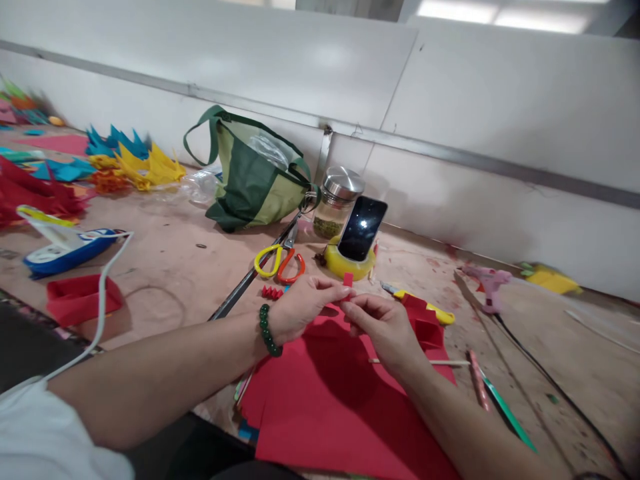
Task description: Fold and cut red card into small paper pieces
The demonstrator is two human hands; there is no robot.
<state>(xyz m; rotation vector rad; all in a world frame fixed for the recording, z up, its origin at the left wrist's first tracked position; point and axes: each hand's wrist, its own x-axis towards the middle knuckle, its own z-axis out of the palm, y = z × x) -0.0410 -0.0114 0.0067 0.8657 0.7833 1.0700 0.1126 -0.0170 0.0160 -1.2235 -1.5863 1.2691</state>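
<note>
Between the fingertips of both hands is a small red paper strip [349, 279], its upper end sticking up. My left hand [305, 303], with a green bead bracelet on the wrist, pinches it from the left. My right hand [383, 327] pinches its lower end from the right; part of the strip is hidden by the fingers. Below the hands lies a stack of red paper sheets [340, 413]. A pleated red paper piece [273, 293] sits just left of my left hand. Under my right wrist a thin wooden stick [450, 363] crosses the red paper.
Scissors [280, 262], a phone [363, 228] propped on a yellow tape roll [345, 265] and a glass jar [333, 207] stand beyond the hands. A green bag [260, 177] is behind. At right are a pink glue gun [490, 283] with its cord and a yellow cutter [440, 312].
</note>
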